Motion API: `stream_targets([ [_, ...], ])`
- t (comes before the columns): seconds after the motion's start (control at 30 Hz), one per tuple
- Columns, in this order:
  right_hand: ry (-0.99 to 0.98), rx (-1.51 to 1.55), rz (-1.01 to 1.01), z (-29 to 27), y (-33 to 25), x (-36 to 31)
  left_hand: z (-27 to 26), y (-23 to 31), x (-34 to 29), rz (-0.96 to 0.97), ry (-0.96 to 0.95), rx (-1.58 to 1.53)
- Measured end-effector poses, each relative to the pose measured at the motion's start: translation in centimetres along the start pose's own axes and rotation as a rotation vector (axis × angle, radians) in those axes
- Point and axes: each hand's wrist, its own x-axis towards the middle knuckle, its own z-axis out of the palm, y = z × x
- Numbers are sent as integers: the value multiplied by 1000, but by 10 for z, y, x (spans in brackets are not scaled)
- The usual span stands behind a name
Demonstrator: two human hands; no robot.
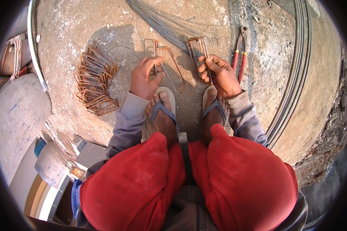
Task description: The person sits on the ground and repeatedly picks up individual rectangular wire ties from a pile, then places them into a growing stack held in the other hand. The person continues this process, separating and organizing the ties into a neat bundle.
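My left hand [145, 78] pinches a rusty bent steel stirrup [176, 64] between thumb and fingers, its open loop leaning to the right. In my right hand [225, 77] are rusty rectangular stirrups [196, 39], apparently more than one, gripped by a long side; the fingers partly hide them. The two hands are apart, above my sandalled feet. Beyond my left hand lies a heap of similar rusty stirrups [96, 82], fanned in overlapping rows. Just right of my right hand, red-handled nippers [242, 68] rest on the ground, jaws pointing away.
A bundle of thin grey tie wire [158, 21] runs across the far ground. Long dark steel rods [299, 69] curve along the right. At the left lie a pale pipe [34, 57] and a large grey rounded slab [21, 111]. A broken edge borders the far right.
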Motion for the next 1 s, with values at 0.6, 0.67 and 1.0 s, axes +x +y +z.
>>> stream_targets([
  [0.6,20,77,-158,11,-8,-6,17,-10,3,212,385,238],
  [0.67,75,59,-182,19,-10,-6,17,0,0,90,386,165],
  [1.0,131,-45,-229,61,19,-2,55,7,-10,-53,161,-278],
])
